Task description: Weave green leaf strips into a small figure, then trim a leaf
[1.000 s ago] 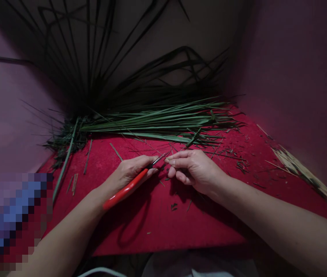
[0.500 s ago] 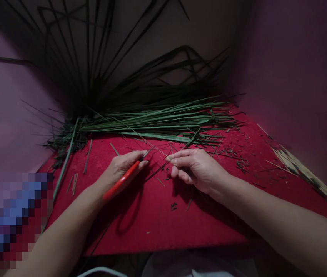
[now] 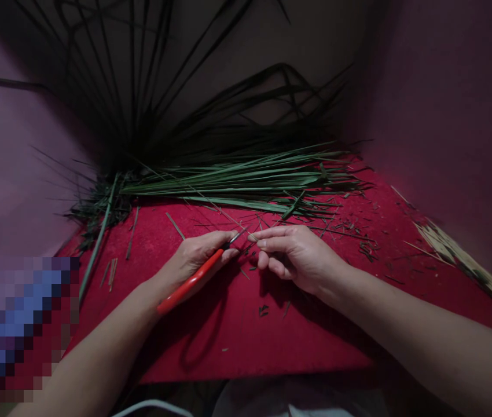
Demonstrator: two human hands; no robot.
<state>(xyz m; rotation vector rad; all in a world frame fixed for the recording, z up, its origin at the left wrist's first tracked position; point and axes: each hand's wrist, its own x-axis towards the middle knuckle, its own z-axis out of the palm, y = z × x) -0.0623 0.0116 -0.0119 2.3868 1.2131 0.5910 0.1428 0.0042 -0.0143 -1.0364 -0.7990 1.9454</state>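
In the head view my left hand [image 3: 205,255] is closed round a pair of scissors with red handles [image 3: 189,282]. Their short metal tip [image 3: 237,236] points at the fingers of my right hand [image 3: 292,249]. Between thumb and fingertips that hand pinches a thin, pale leaf strip [image 3: 227,215], which slants up and left over the green leaves. The scissors' tip is close to the strip, just left of my right fingertips; whether they touch I cannot tell.
Long green leaves [image 3: 237,180] lie across the back of the red cloth [image 3: 211,359]. Darker fronds [image 3: 142,116] rise behind them. Pale strips [image 3: 458,255] are bundled at the right edge, and cut bits [image 3: 263,311] are scattered about. Walls stand on both sides.
My left hand has moved right with the scissors, bringing their tip nearer my right fingertips. My right hand stays almost in place, still pinching the strip.
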